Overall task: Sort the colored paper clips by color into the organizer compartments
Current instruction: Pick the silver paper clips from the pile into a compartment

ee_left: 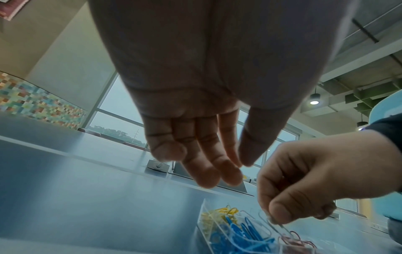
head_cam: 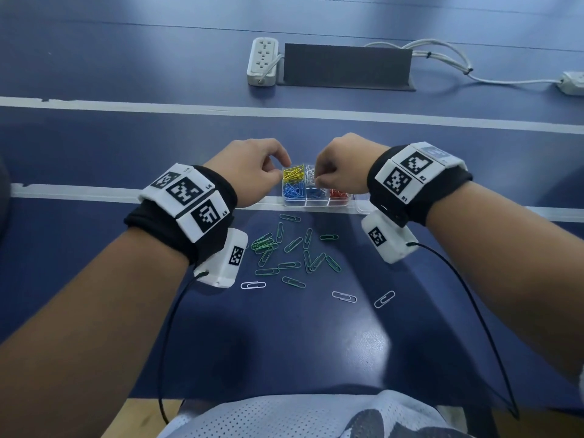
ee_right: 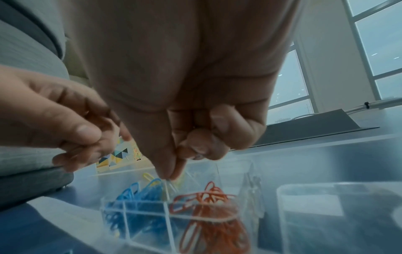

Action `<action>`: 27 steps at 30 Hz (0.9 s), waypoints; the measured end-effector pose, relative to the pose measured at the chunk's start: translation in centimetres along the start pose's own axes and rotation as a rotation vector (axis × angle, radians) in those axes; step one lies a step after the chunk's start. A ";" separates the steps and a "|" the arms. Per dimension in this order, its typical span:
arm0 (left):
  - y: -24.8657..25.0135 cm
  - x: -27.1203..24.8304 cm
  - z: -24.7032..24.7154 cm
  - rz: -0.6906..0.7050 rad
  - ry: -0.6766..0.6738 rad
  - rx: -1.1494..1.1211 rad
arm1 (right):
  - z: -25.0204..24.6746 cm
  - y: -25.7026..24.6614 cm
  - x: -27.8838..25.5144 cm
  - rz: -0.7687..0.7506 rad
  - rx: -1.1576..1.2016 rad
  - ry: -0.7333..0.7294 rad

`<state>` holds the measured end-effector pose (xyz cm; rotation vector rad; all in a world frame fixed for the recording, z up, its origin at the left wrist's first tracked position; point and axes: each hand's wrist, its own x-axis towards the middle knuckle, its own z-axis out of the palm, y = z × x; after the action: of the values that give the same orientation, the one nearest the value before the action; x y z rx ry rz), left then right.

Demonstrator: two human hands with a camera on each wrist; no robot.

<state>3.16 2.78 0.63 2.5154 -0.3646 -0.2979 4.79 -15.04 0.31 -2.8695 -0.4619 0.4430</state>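
A clear organizer (head_cam: 316,203) stands on the blue table and holds yellow clips (head_cam: 293,173), white clips (head_cam: 310,173), blue clips (head_cam: 294,191) and red clips (head_cam: 338,193) in separate compartments. My right hand (head_cam: 316,181) pinches a white clip (ee_right: 168,186) between thumb and forefinger, just above the middle compartments. My left hand (head_cam: 281,170) hovers over the organizer's left edge, fingers loosely curled, with nothing seen in it (ee_left: 239,164). Several green clips (head_cam: 284,251) and three white clips (head_cam: 252,285) lie loose on the table nearer to me.
A clear lid or tray (ee_right: 326,206) sits right beside the organizer. At the back stand a white power strip (head_cam: 262,61), a dark cable cover (head_cam: 346,66) and white cables (head_cam: 442,55). Black sensor wires (head_cam: 467,298) hang from both wrists.
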 end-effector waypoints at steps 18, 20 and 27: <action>-1.8 -6.1 1.1 -0.118 -0.320 0.262 | -0.1 -0.2 -1.4 0.013 0.128 0.169; -1.8 -6.5 1.2 -0.117 -0.350 0.296 | 0.5 -0.4 -3.5 -0.058 0.124 0.128; -1.6 -7.5 1.9 -0.139 -0.417 0.368 | 3.2 1.2 -10.9 -0.135 0.015 -0.307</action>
<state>-4.12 5.51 -0.79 2.8359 -0.4380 -0.8897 -5.80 -19.37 -0.11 -2.7414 -0.6938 0.8623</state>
